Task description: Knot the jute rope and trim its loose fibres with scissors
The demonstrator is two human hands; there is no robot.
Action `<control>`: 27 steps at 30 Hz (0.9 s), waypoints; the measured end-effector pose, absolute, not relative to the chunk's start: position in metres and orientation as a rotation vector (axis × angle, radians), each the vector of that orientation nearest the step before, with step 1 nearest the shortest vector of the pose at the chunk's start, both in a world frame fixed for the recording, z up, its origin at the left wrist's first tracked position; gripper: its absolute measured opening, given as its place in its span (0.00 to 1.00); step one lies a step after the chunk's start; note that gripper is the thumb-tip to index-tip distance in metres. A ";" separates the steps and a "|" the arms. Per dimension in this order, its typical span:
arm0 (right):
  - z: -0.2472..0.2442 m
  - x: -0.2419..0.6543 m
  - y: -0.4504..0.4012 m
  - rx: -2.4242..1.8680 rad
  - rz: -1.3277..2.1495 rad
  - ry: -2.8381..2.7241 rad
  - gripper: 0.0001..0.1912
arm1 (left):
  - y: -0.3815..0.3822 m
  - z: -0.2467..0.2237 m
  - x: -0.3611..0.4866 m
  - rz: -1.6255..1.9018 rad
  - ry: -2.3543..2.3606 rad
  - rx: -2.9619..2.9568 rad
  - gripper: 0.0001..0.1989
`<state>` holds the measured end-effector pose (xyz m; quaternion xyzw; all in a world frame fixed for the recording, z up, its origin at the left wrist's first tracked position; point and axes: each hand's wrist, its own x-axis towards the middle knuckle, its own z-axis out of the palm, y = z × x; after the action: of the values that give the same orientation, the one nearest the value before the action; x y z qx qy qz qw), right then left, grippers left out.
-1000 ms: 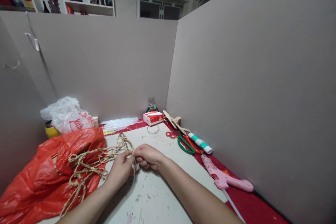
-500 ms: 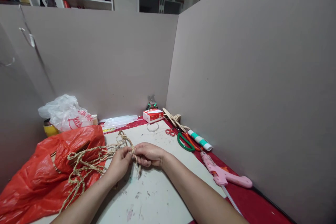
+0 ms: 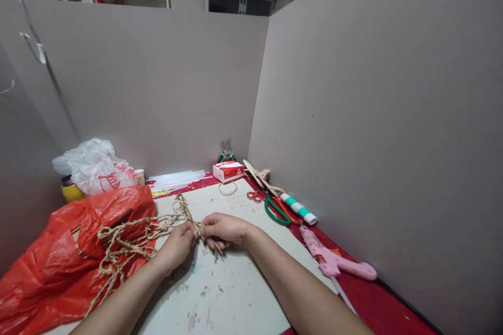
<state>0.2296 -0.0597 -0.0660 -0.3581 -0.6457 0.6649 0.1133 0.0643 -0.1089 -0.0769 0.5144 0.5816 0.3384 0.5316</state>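
Observation:
A tan twisted straw rope (image 3: 129,243) trails in loose loops from a red plastic bag (image 3: 43,272) on the left to my two hands. My left hand (image 3: 181,243) pinches the rope near its end, over the pale board (image 3: 231,293). Close beside it, my right hand (image 3: 226,230) has its thumb and fingers closed on the same strand. Short loose ends stick out below my right fingers. Another stretch of the rope rises in a narrow bunch just beyond my hands. My fingers hide the exact spot where they grip.
On the right lie a pink glue gun (image 3: 338,264), green-handled scissors (image 3: 277,212), small red scissors (image 3: 254,197) and a green-and-white roll (image 3: 298,208). At the back are a red-and-white box (image 3: 228,172), a wire ring (image 3: 228,189), clear sticks (image 3: 178,180) and a white plastic bag (image 3: 96,167). Grey partitions enclose the table.
The rope's loose ends below my right hand have swung to the right. My hands have shifted slightly and still pinch the rope close together.

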 end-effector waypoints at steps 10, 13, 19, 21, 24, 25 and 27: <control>-0.067 0.228 -0.061 -1.070 1.832 -1.984 0.07 | -0.114 -0.062 0.071 0.688 1.409 1.145 0.11; -0.066 0.229 -0.061 -1.073 1.776 -2.033 0.06 | -0.113 -0.063 0.068 0.667 1.347 1.130 0.10; -0.065 0.230 -0.060 -1.071 1.683 -2.116 0.04 | -0.110 -0.069 0.064 0.699 1.309 1.120 0.10; -0.062 0.232 -0.061 -1.109 1.671 -2.106 0.05 | -0.110 -0.071 0.064 0.714 1.328 1.133 0.11; -0.056 0.237 -0.061 -1.171 1.622 -2.094 0.06 | -0.109 -0.073 0.065 0.721 1.376 1.163 0.13; -0.053 0.239 -0.061 -1.186 1.576 -2.104 0.07 | -0.109 -0.074 0.065 0.723 1.388 1.174 0.14; -0.049 0.240 -0.062 -1.216 1.460 -2.139 0.06 | -0.108 -0.076 0.066 0.736 1.404 1.202 0.15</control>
<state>0.2403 -0.0618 -0.0493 -0.4208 -0.7404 0.5052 0.1399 0.0656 -0.1076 -0.0757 0.5067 0.5918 0.3101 0.5449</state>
